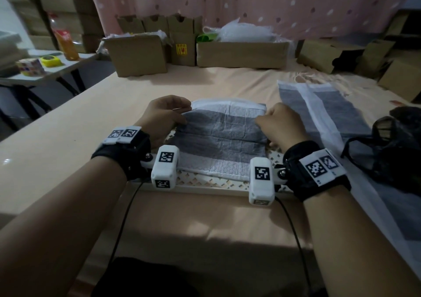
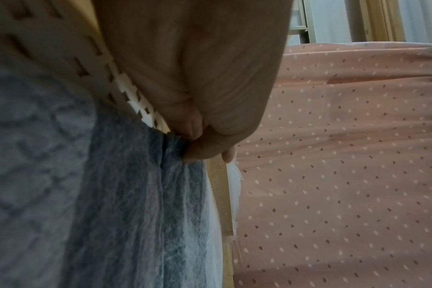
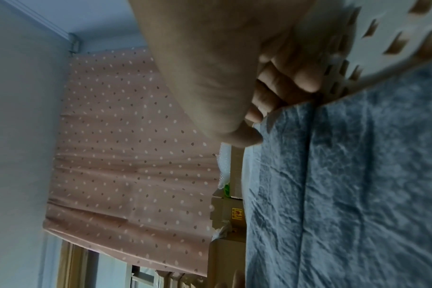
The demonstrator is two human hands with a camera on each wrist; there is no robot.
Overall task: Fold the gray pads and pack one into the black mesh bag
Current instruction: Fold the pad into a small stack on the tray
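A gray pad (image 1: 218, 137) with white borders lies partly folded on a white lattice board (image 1: 205, 181) in front of me. My left hand (image 1: 166, 114) pinches the pad's far left edge, and in the left wrist view thumb and fingers (image 2: 205, 144) pinch the gray fabric (image 2: 136, 194). On the far right edge my right hand (image 1: 280, 123) pinches the same pad; its fingers (image 3: 257, 115) curl over the gray sheet (image 3: 358, 194) there. A second gray pad (image 1: 319, 114) lies spread flat to the right. The black mesh bag (image 1: 391, 151) sits crumpled at the right edge.
Cardboard boxes (image 1: 241, 54) line the back of the peach-covered table (image 1: 68, 148), with more boxes (image 1: 355, 55) at the back right. A side table (image 1: 45, 69) at left carries tape rolls and a bottle. A pink dotted curtain (image 1: 250, 0) hangs behind.
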